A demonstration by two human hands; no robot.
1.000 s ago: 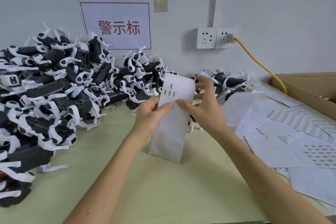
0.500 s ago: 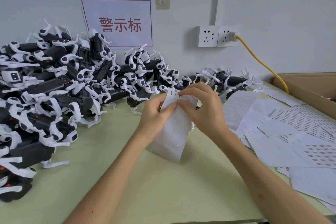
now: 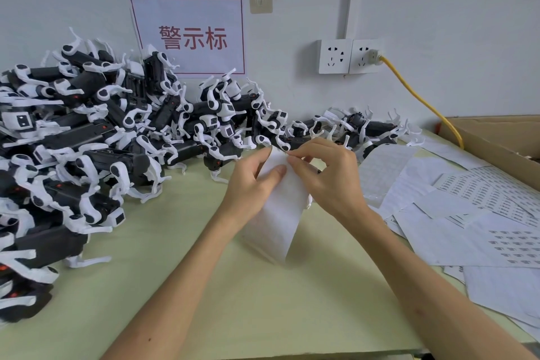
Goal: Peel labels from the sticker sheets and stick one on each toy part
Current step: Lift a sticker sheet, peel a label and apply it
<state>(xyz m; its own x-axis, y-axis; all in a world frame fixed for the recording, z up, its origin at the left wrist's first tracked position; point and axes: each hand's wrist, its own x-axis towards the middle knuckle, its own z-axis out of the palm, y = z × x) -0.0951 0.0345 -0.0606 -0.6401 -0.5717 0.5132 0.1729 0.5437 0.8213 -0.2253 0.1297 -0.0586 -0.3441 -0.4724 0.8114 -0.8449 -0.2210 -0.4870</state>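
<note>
In the head view, the left hand (image 3: 250,187) pinches the sticker sheet (image 3: 277,215) above the bench (image 3: 263,301), beside the toy parts (image 3: 102,140) cut off at the left edge, while the right hand's (image 3: 328,181) grip nips its top edge, where any lifted label is hidden.

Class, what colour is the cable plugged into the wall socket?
Yellow cable, clearest in the head view.
</note>
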